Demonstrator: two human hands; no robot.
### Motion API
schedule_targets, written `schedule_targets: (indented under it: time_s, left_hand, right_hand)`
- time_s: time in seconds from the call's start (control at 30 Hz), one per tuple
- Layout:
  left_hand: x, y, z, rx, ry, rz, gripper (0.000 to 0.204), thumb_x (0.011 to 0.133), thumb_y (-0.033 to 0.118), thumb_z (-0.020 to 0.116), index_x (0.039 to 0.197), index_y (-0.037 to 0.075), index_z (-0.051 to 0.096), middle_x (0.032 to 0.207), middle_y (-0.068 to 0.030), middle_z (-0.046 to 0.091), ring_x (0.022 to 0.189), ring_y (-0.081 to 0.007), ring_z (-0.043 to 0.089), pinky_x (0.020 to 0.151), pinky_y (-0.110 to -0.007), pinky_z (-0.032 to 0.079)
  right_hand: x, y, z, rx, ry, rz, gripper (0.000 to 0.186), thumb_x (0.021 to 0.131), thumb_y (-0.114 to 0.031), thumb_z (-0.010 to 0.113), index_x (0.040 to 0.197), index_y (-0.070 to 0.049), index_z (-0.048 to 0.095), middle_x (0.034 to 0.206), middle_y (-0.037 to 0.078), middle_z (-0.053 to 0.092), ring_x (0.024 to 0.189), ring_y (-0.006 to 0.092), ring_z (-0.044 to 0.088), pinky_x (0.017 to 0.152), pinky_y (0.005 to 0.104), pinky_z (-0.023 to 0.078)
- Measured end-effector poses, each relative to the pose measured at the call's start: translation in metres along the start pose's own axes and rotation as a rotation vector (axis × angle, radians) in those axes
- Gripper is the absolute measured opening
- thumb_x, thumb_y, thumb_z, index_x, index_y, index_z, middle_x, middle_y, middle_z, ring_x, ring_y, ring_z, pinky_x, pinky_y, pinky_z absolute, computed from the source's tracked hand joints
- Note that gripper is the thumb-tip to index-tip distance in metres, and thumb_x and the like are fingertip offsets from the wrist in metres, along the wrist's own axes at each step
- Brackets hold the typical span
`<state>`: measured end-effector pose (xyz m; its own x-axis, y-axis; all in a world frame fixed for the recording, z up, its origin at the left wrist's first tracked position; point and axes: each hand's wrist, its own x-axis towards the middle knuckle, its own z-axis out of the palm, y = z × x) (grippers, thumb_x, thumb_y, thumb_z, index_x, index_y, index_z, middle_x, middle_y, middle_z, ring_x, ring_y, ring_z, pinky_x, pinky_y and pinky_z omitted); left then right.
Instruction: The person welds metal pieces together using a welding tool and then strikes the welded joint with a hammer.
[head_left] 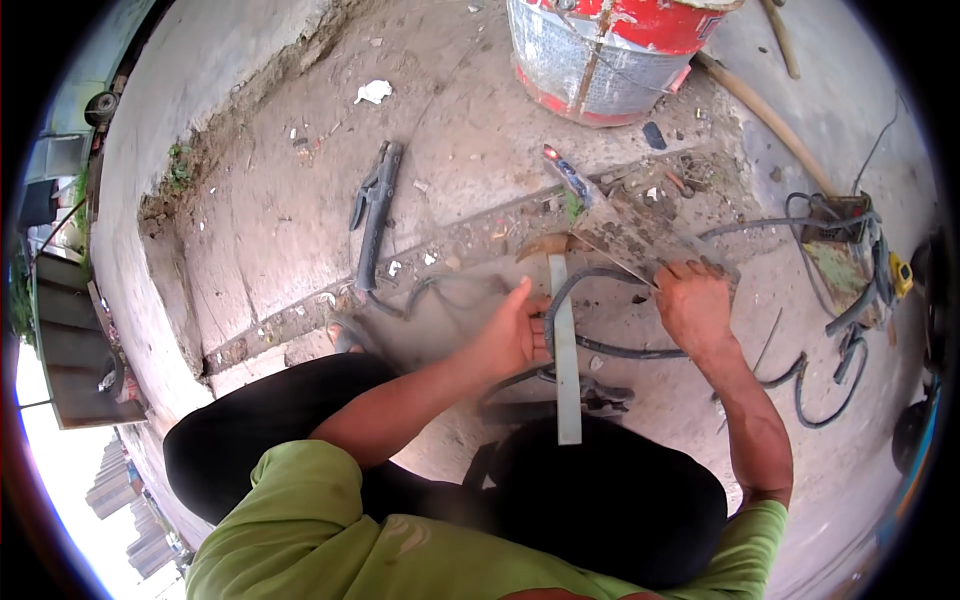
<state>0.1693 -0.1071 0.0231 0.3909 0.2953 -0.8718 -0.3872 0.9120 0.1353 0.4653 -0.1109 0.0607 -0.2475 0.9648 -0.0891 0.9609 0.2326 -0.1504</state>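
My right hand (pixel 692 305) grips the near edge of a flat, dirty metal plate (pixel 640 235), its fingers over the top. My left hand (pixel 518 328) is beside the black cable (pixel 620 352), thumb raised apart from loosely curled fingers; I cannot make out anything held in it. Just right of those fingers lies a hammer-like tool with a long, flat pale handle (pixel 566 370) and a curved brown head (pixel 546 246). Beyond the plate's far end is a narrow piece with a bright red tip (pixel 568 172). A black welding electrode holder (pixel 378 215) lies on the ground farther left.
A red and grey metal bucket (pixel 590 60) stands at the far side, with a wooden handle (pixel 770 120) to its right. Coiled cable and a yellow tape measure (pixel 901 274) are at the right. Dark tools (pixel 603 400) lie near my knees. A broken concrete ledge (pixel 170 220) runs at the left.
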Motion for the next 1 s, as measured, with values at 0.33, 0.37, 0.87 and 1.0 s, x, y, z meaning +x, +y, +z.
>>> schedule_targets:
  time_s: [0.33,0.37,0.87,1.0]
  left_hand:
    - [0.057,0.003,-0.041,0.329,-0.373,-0.162,0.045,0.106,0.042,0.059,0.137,0.010,0.063,0.117,-0.0073,0.071,0.110,-0.0222,0.068,0.095,-0.042,0.054]
    - [0.058,-0.001,-0.048,0.348,-0.405,-0.131,0.045,0.104,0.038,0.064,0.140,0.011,0.062,0.133,-0.0097,0.068,0.121,-0.0252,0.064,0.104,-0.048,0.051]
    - [-0.045,0.141,0.045,0.687,0.058,1.081,0.018,0.102,0.012,0.055,0.116,0.001,0.051,0.089,-0.0102,0.063,0.080,-0.0257,0.070,0.073,-0.038,0.060]
    - [-0.029,0.156,0.041,1.081,0.223,1.210,0.025,0.105,0.021,0.057,0.120,0.001,0.053,0.084,-0.0121,0.067,0.077,-0.0292,0.072,0.067,-0.041,0.057]
  right_hand:
    - [-0.017,-0.016,0.029,0.035,0.102,-0.021,0.005,0.079,-0.011,0.067,0.084,-0.012,0.070,0.089,0.007,0.067,0.093,0.0274,0.070,0.081,0.0442,0.057]
    - [-0.016,-0.016,0.029,0.037,0.107,-0.018,0.005,0.079,-0.011,0.067,0.084,-0.012,0.070,0.089,0.007,0.067,0.093,0.0274,0.070,0.081,0.0442,0.057]
    - [-0.002,-0.021,0.022,-0.002,0.066,-0.029,0.009,0.076,-0.011,0.068,0.084,-0.011,0.070,0.092,0.007,0.066,0.094,0.0271,0.069,0.081,0.0408,0.055]
    - [0.002,-0.030,0.032,-0.037,0.063,-0.060,0.011,0.076,-0.011,0.067,0.087,-0.011,0.071,0.092,0.008,0.068,0.094,0.0260,0.069,0.083,0.0395,0.055]
